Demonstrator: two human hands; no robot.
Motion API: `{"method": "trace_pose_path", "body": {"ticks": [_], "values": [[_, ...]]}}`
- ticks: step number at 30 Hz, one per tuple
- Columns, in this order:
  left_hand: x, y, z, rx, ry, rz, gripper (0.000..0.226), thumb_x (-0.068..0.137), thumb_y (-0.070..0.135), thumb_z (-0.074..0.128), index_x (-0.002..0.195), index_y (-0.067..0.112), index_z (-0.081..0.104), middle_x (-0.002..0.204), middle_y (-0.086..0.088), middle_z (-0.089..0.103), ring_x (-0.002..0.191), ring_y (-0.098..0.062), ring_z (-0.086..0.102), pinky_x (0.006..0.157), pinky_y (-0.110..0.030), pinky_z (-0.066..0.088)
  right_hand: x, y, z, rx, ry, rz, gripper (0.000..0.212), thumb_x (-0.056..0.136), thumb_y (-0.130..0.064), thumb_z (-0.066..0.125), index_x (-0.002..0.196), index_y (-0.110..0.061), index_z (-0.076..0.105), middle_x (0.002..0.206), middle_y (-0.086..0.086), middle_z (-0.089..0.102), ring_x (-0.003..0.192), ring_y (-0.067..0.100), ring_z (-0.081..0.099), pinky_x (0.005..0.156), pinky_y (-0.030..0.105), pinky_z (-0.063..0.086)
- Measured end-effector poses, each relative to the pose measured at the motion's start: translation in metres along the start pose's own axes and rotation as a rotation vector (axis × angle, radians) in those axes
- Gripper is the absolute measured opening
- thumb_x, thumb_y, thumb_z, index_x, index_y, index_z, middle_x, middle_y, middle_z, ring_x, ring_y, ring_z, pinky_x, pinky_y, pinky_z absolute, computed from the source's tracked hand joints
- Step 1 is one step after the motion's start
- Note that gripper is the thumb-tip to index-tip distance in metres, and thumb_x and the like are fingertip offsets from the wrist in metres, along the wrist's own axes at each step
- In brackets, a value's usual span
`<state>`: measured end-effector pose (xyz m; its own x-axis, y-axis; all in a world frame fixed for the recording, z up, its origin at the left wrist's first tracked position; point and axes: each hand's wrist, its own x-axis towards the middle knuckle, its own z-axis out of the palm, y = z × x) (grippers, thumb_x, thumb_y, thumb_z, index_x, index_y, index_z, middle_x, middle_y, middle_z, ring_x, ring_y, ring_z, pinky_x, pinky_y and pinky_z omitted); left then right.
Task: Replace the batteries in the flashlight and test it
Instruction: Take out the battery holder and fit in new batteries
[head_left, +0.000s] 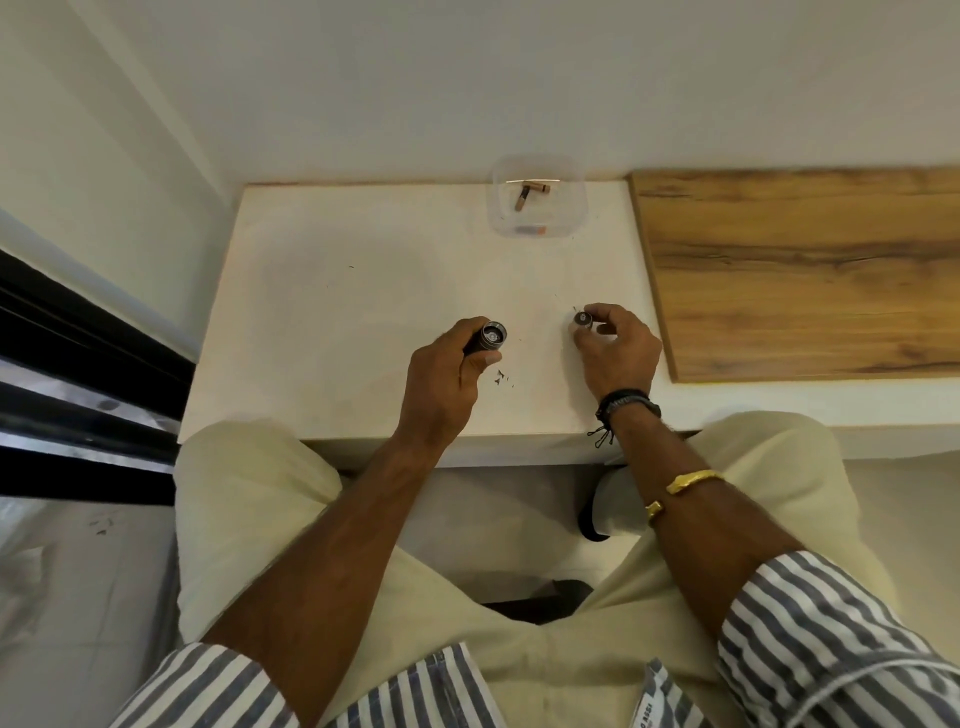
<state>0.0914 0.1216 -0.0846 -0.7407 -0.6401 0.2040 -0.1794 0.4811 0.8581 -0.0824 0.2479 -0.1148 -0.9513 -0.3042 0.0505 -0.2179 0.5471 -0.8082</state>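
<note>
My left hand grips the black metal flashlight body over the white tabletop; right hand fingers pinch its small round cap, probably the tailcap.

On the table, the flashlight body was held at near centre, the cap to its right; batteries lay in a container at the far edge.

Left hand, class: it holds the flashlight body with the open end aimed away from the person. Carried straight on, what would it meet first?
Probably bare tabletop; the left hand and flashlight body seem aimed left of the clear container, though depth is uncertain.
</note>
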Motion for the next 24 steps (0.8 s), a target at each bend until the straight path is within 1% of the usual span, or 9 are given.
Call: {"method": "trace_pose_path", "body": {"ticks": [5, 9, 13, 14, 16, 18, 20, 22, 24], "values": [[0.0, -0.002, 0.002, -0.003, -0.001, 0.005, 0.027, 0.094, 0.011, 0.065, 0.121, 0.01, 0.064, 0.106, 0.008, 0.071, 0.098, 0.004, 0.064, 0.089, -0.015, 0.049, 0.004, 0.005, 0.003, -0.088, 0.002, 0.045, 0.025, 0.086, -0.029, 0.077, 0.111, -0.022, 0.077, 0.104, -0.002, 0.078, 0.087, 0.014, 0.066, 0.078, 0.026, 0.052], [-0.002, -0.003, 0.004, 0.024, -0.017, 0.011, 0.029, 0.094, 0.014, 0.065, 0.122, 0.011, 0.064, 0.11, 0.009, 0.069, 0.101, -0.004, 0.063, 0.09, -0.013, 0.047, 0.003, 0.008, 0.002, -0.107, -0.012, 0.04, 0.026, 0.087, -0.032, 0.077, 0.112, -0.022, 0.077, 0.105, -0.001, 0.077, 0.083, 0.01, 0.062, 0.08, 0.027, 0.052], [-0.003, 0.004, -0.004, 0.055, -0.018, 0.026, 0.028, 0.094, 0.014, 0.065, 0.122, 0.013, 0.063, 0.112, 0.009, 0.069, 0.102, -0.009, 0.063, 0.089, -0.019, 0.049, 0.001, -0.004, -0.005, -0.075, -0.025, 0.031, 0.034, 0.084, -0.032, 0.08, 0.115, -0.02, 0.072, 0.112, 0.001, 0.072, 0.09, 0.014, 0.062, 0.085, 0.034, 0.055], [-0.006, 0.009, -0.01, 0.095, -0.024, 0.053, 0.028, 0.094, 0.015, 0.064, 0.122, 0.014, 0.062, 0.112, 0.008, 0.068, 0.101, -0.012, 0.063, 0.088, -0.023, 0.05, -0.004, -0.013, -0.01, -0.057, -0.009, 0.011, 0.033, 0.084, -0.031, 0.08, 0.114, -0.019, 0.072, 0.112, 0.001, 0.071, 0.09, 0.015, 0.063, 0.085, 0.035, 0.055], [0.001, 0.009, -0.009, 0.197, -0.077, 0.101, 0.026, 0.094, 0.016, 0.062, 0.12, 0.016, 0.061, 0.108, 0.002, 0.067, 0.097, -0.019, 0.058, 0.084, -0.033, 0.049, -0.004, -0.021, -0.01, -0.002, -0.007, 0.002, 0.02, 0.087, -0.026, 0.077, 0.105, -0.017, 0.074, 0.102, -0.001, 0.072, 0.082, 0.014, 0.064, 0.081, 0.035, 0.058], [-0.003, 0.013, -0.009, 0.349, -0.108, 0.157, 0.025, 0.093, 0.015, 0.062, 0.118, 0.015, 0.061, 0.105, -0.003, 0.065, 0.093, -0.022, 0.053, 0.081, -0.039, 0.047, -0.02, -0.03, -0.011, 0.159, -0.176, 0.048, 0.008, 0.09, -0.017, 0.073, 0.097, -0.017, 0.077, 0.09, -0.001, 0.076, 0.078, 0.016, 0.071, 0.073, 0.033, 0.06], [0.002, 0.014, -0.007, 0.505, -0.15, 0.196, 0.032, 0.09, 0.01, 0.065, 0.121, 0.016, 0.06, 0.109, -0.005, 0.063, 0.096, -0.024, 0.053, 0.082, -0.039, 0.046, -0.032, -0.039, -0.008, 0.436, -0.439, 0.214, 0.011, 0.094, -0.011, 0.066, 0.099, -0.015, 0.076, 0.09, 0.004, 0.079, 0.081, 0.02, 0.076, 0.065, 0.03, 0.06], [0.005, 0.015, -0.006, 0.647, -0.199, 0.27, 0.042, 0.084, 0.002, 0.063, 0.123, 0.017, 0.06, 0.11, -0.006, 0.062, 0.1, -0.025, 0.052, 0.083, -0.037, 0.042, -0.041, -0.045, -0.007, 0.674, -0.633, 0.371, 0.017, 0.101, -0.01, 0.058, 0.107, -0.007, 0.074, 0.1, 0.011, 0.079, 0.09, 0.026, 0.077, 0.068, 0.03, 0.062], [0.009, 0.014, -0.006, 0.753, -0.245, 0.354, 0.043, 0.083, -0.002, 0.058, 0.122, 0.015, 0.062, 0.108, -0.007, 0.061, 0.101, -0.027, 0.052, 0.086, -0.038, 0.039, -0.044, -0.047, -0.005, 0.803, -0.72, 0.49, 0.022, 0.104, -0.01, 0.051, 0.112, -0.002, 0.07, 0.104, 0.016, 0.078, 0.094, 0.03, 0.077, 0.073, 0.032, 0.063]]}}
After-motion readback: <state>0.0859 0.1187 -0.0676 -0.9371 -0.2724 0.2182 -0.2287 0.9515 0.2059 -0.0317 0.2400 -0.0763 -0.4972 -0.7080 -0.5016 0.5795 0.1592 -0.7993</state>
